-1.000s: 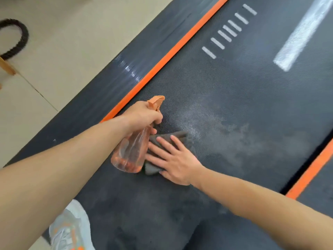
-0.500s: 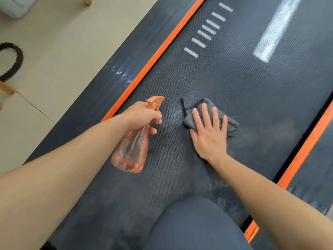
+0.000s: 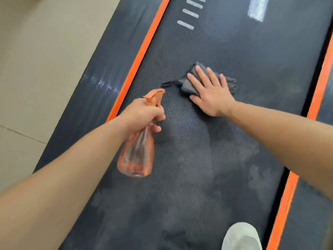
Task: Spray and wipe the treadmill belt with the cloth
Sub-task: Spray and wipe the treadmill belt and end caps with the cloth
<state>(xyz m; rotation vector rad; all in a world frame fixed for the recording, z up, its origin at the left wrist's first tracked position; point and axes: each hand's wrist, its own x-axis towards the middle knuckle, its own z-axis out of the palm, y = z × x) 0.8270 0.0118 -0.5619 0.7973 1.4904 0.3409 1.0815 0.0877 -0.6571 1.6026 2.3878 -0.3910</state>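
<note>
The dark treadmill belt [image 3: 225, 177] fills the middle of the view, with damp, patchy marks on it. My right hand [image 3: 210, 94] lies flat with straight fingers on a crumpled grey cloth [image 3: 187, 86] and presses it against the belt. My left hand [image 3: 142, 114] grips the neck of a clear orange spray bottle [image 3: 137, 154], held in the air over the belt's left part. The bottle's orange nozzle points up the belt, toward the cloth's left edge.
Orange strips [image 3: 138, 58] run along both sides of the belt, with dark side rails [image 3: 100, 73] outside them. Beige tiled floor [image 3: 36, 69] lies to the left. A white shoe [image 3: 241, 237] stands on the belt at the bottom right. White stripes [image 3: 185, 25] mark the belt ahead.
My right hand has pushed the cloth from beside the bottle up and to the right across the belt. The left hand has kept its grip on the bottle. The view has shifted.
</note>
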